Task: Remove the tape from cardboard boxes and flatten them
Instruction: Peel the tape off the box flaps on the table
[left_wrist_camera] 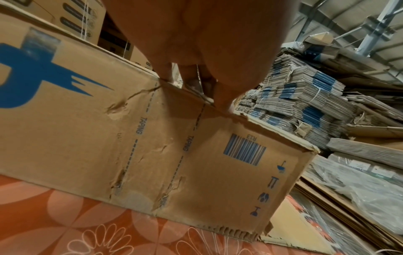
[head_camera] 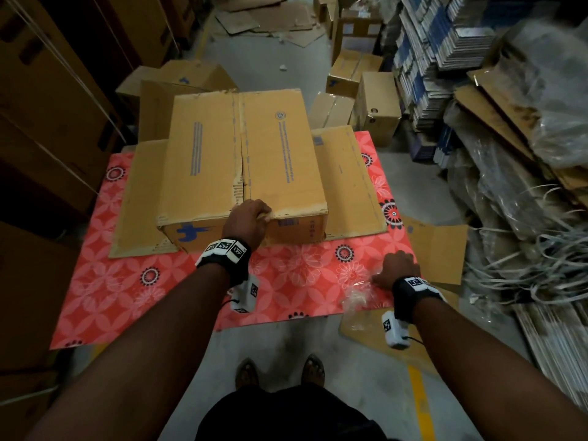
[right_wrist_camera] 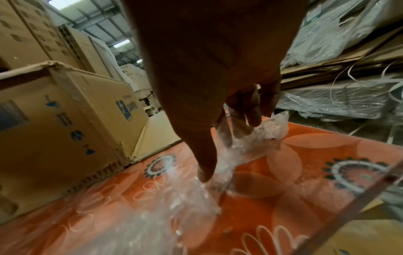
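Note:
A brown cardboard box (head_camera: 241, 160) (left_wrist_camera: 152, 146) (right_wrist_camera: 54, 120) with blue print stands on a red flowered table (head_camera: 111, 281), its side flaps spread flat. My left hand (head_camera: 251, 218) (left_wrist_camera: 196, 77) grips the box's near top edge at the middle seam, fingers curled over it. My right hand (head_camera: 397, 270) (right_wrist_camera: 231, 134) sits at the table's near right corner, its fingers holding a crumpled strip of clear tape (head_camera: 359, 291) (right_wrist_camera: 220, 163) that trails toward me over the table.
Flattened cardboard (head_camera: 436, 249) lies beside the table on the right. Small boxes (head_camera: 366, 100) stand behind. Bundled flat cartons (head_camera: 439, 58), plastic sheets and white straps (head_camera: 525, 265) crowd the right. Tall boxes (head_camera: 47, 106) line the left. My feet (head_camera: 280, 370) stand on grey floor.

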Motion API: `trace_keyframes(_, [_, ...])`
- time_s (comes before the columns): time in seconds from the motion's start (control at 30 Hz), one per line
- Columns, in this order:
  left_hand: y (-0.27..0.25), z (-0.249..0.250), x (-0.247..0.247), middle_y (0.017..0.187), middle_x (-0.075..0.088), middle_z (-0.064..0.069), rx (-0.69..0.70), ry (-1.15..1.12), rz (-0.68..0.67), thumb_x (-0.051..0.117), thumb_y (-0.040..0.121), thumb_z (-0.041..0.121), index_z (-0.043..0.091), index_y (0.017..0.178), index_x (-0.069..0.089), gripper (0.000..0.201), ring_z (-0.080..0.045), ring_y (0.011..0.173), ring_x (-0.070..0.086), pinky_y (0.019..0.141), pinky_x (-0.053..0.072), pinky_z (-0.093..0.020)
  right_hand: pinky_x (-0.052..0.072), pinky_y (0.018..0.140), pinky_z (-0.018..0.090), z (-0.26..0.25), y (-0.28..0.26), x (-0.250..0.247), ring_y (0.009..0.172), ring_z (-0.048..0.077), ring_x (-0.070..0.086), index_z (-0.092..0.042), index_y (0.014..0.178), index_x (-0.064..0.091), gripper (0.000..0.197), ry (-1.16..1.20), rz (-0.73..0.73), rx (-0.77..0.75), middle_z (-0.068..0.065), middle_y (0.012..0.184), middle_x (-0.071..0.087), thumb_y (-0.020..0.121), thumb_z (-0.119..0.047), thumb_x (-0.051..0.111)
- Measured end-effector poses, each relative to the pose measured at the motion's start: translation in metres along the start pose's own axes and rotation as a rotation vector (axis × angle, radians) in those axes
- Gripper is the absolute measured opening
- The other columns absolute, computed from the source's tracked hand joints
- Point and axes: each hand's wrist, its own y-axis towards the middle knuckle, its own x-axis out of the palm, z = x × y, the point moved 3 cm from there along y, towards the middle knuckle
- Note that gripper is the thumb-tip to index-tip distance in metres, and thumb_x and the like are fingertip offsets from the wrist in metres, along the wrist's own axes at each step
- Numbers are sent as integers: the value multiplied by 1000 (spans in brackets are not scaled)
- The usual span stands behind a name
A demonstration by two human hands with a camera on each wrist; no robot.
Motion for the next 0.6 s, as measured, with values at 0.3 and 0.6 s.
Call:
trace_keyframes(0.3, [-6,-8,-11,122,60,-9,85,2,-20,63,86,13,14,114,64,27,-29,115,53,98,42,-38,53,84,36,-50,-2,-56,96,27,64,-4,104,67,45,332,-110,-187,12,101,68,78,-38,79])
trace_keyframes(0.6, [-10,-37,-31,129,53,-11,152,-17,13,63,82,2,13,120,60,39,-30,120,49,103,42,-41,46,90,38,-124,-21,-102,107,31,54,-7,125,50,58,522,310,-408,16,119,52,80,-32,75])
